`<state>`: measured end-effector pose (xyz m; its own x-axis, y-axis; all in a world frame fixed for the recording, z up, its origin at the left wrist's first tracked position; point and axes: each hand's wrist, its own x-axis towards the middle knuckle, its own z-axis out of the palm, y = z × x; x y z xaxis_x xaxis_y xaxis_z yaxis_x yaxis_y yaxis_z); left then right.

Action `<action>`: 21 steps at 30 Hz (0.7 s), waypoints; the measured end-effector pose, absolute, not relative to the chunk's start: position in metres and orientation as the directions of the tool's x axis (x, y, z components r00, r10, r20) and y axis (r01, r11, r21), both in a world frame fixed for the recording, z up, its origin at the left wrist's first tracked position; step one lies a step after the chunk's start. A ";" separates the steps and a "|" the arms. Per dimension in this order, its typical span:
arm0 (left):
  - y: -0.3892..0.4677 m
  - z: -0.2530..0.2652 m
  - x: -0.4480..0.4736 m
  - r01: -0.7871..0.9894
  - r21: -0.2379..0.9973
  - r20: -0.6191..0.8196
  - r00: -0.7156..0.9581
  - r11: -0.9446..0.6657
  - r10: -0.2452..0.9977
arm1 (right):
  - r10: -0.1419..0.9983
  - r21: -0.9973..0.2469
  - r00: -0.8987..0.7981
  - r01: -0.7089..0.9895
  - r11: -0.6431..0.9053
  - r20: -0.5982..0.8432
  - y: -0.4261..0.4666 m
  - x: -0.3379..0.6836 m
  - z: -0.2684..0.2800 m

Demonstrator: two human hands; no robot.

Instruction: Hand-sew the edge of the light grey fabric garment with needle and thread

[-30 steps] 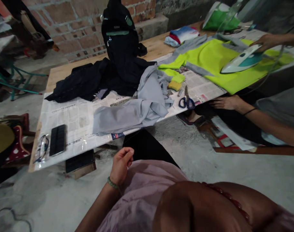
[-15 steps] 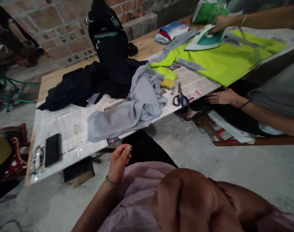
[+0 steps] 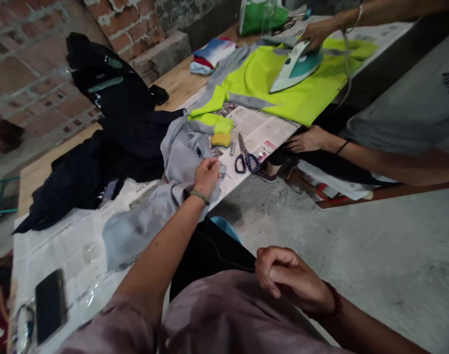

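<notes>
My left hand [image 3: 207, 176] reaches over the table, thumb and fingers pinched at a crumpled grey garment [image 3: 141, 216], with a bit of its cloth at the fingertips. My right hand [image 3: 288, 278] is held above my lap with the fingers curled in; anything inside is too small or hidden to make out. Just beyond my left hand lie blue-handled scissors [image 3: 247, 162], partly open, and a yellow sponge [image 3: 221, 140]. A small grey cylinder [image 3: 232, 147] lies between the sponge and the scissors.
Across the table, another person's hand [image 3: 316, 34] holds an iron [image 3: 296, 69] on a neon-yellow garment [image 3: 261, 73]; their other hand [image 3: 307, 140] rests below the table edge. Dark clothing [image 3: 76, 172], a black bag [image 3: 109, 83], a phone [image 3: 50, 306] and folded clothes [image 3: 213, 53] lie on the newspaper-covered table.
My left hand has moved from above my lap up and forward onto the grey garment. My right hand has drawn away from the camera. The view has shifted, and the iron has turned.
</notes>
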<state>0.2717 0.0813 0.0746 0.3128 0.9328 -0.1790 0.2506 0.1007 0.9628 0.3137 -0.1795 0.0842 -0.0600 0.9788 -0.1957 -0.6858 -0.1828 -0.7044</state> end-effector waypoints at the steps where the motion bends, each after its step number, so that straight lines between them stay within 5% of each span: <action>1: 0.091 0.063 0.284 0.281 0.956 -0.175 0.308 0.087 0.935 | 0.973 -0.707 -0.046 -0.680 -0.197 -0.226 -0.181 0.318 0.081; 6: 0.128 0.029 0.328 0.481 0.876 -0.140 0.297 -0.022 0.945 | 0.957 -0.691 -0.010 -0.690 -0.217 -0.290 -0.179 0.328 0.072; 12: 0.157 0.033 0.357 0.650 0.677 0.134 0.355 -0.347 0.925 | 0.949 -0.662 0.026 -0.722 -0.200 -0.314 -0.177 0.334 0.067; 21: 0.190 0.017 0.371 0.641 0.716 0.098 0.299 -0.275 0.949 | 0.934 -0.619 0.008 -0.751 -0.230 -0.357 -0.167 0.337 0.060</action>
